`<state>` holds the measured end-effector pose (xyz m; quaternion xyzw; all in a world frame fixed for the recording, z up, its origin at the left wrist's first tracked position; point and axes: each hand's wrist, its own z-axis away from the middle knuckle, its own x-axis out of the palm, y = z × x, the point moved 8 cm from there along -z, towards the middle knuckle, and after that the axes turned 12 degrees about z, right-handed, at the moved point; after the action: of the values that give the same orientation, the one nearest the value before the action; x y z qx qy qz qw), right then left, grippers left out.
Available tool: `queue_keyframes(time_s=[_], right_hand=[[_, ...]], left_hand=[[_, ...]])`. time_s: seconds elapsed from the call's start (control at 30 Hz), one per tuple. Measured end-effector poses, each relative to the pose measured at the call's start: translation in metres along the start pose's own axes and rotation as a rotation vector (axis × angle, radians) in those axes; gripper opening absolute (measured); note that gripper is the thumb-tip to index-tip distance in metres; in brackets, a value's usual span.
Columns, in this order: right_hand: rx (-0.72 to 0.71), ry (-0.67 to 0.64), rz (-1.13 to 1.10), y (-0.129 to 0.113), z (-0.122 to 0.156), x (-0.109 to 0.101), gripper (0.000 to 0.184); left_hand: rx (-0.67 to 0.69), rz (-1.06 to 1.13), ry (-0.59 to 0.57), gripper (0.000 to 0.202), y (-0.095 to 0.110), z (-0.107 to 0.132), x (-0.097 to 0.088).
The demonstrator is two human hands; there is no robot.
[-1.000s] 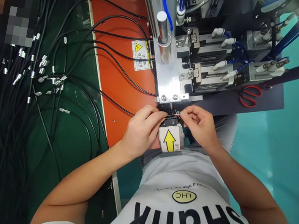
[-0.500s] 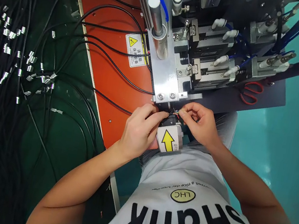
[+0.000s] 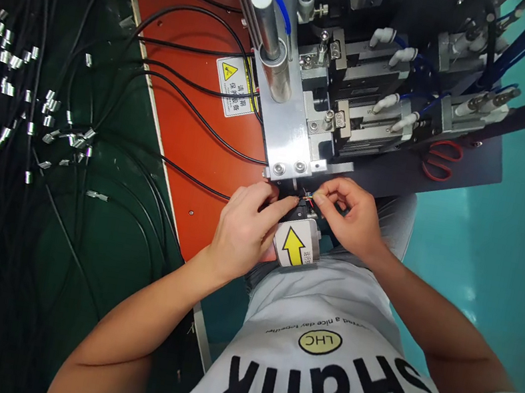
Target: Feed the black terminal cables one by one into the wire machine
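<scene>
My left hand (image 3: 246, 231) is closed at the front of the machine, thumb and forefinger pressed together at the end of a black cable (image 3: 194, 180) that runs in under the hand. Thin coloured wires (image 3: 309, 198) stick out beyond the left fingertips. Opposite them, my right hand (image 3: 353, 218) pinches those wires between thumb and forefinger, its other fingers curled. Just below the fingertips sits a small block with a yellow arrow label (image 3: 295, 243). Above is the machine's metal plate (image 3: 287, 134). The exact grip inside the left hand is hidden.
More black cables (image 3: 185, 85) cross the orange board (image 3: 172, 133) toward the machine. Many cables with shiny metal ends (image 3: 7, 87) lie on the dark green surface at left. Pneumatic cylinders (image 3: 371, 124) stand at upper right, with red-handled scissors (image 3: 441, 162) beside them.
The view has shifted slightly, so the machine and cables sit a little further left. Both hands stay at the wires, with only tiny finger movement.
</scene>
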<state>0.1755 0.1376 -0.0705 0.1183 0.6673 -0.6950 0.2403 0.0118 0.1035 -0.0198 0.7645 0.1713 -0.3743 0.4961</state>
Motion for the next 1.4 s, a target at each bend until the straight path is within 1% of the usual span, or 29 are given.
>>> queue_keyframes(time_s=[0.1, 0.27, 0.37, 0.43, 0.53, 0.6, 0.7, 0.8, 0.87, 1.0, 1.07, 1.1, 1.13, 1.2, 1.27, 1.3, 1.37, 1.4], right_hand=[[-0.012, 0.000, 0.039, -0.002, 0.000, -0.001, 0.006], [0.024, -0.036, 0.129, -0.011, 0.001, -0.003, 0.006], [0.019, -0.017, 0.256, -0.018, 0.001, -0.006, 0.004], [0.037, -0.018, 0.278, -0.015, 0.001, -0.006, 0.004], [0.115, -0.072, 0.111, -0.002, 0.002, -0.002, 0.010], [0.130, -0.060, 0.026, 0.002, 0.002, -0.003, 0.012], [0.069, 0.037, 0.054, -0.007, 0.003, -0.010, 0.010], [0.031, 0.067, 0.079, -0.013, 0.003, -0.007, 0.010], [0.083, 0.041, 0.030, -0.007, 0.003, 0.001, 0.013], [0.295, -0.101, -0.232, 0.020, 0.004, 0.022, 0.020], [0.359, -0.139, -0.306, 0.028, 0.006, 0.027, 0.023], [0.373, -0.138, -0.314, 0.030, 0.007, 0.025, 0.024], [0.372, -0.122, -0.303, 0.030, 0.009, 0.022, 0.024], [0.313, -0.029, -0.216, 0.024, 0.012, 0.010, 0.021], [0.188, 0.090, -0.072, 0.010, 0.017, -0.004, 0.015], [0.119, 0.129, -0.005, 0.001, 0.019, -0.008, 0.013], [0.016, 0.144, 0.089, -0.012, 0.022, -0.008, 0.009], [-0.013, 0.136, 0.114, -0.016, 0.022, -0.007, 0.007]], left_hand=[[0.035, -0.029, 0.003, 0.031, 0.003, -0.001, 0.000], [0.063, -0.084, 0.005, 0.031, 0.005, -0.001, 0.002], [0.050, -0.122, -0.023, 0.032, 0.006, 0.000, 0.005], [0.014, -0.144, -0.033, 0.033, 0.004, 0.000, 0.006], [-0.028, -0.151, -0.046, 0.033, 0.001, 0.000, 0.005], [-0.030, -0.146, -0.055, 0.032, 0.001, 0.000, 0.005], [-0.029, -0.139, -0.055, 0.032, 0.001, -0.001, 0.004], [-0.042, -0.123, -0.056, 0.033, 0.000, -0.001, 0.004], [-0.053, -0.098, -0.059, 0.033, -0.001, -0.001, 0.004], [-0.041, -0.078, -0.054, 0.033, 0.001, -0.001, 0.004], [-0.028, -0.078, -0.055, 0.032, 0.002, -0.001, 0.004], [-0.028, -0.070, -0.061, 0.032, 0.003, -0.001, 0.004], [-0.031, -0.057, -0.066, 0.033, 0.003, -0.001, 0.004], [-0.040, -0.035, -0.070, 0.033, 0.002, 0.000, 0.004], [-0.051, -0.019, -0.063, 0.032, 0.001, 0.000, 0.004], [-0.056, -0.008, -0.056, 0.030, 0.000, 0.001, 0.004], [-0.071, 0.022, -0.042, 0.028, -0.002, 0.001, 0.004], [-0.079, 0.036, -0.038, 0.027, -0.003, 0.001, 0.004]])
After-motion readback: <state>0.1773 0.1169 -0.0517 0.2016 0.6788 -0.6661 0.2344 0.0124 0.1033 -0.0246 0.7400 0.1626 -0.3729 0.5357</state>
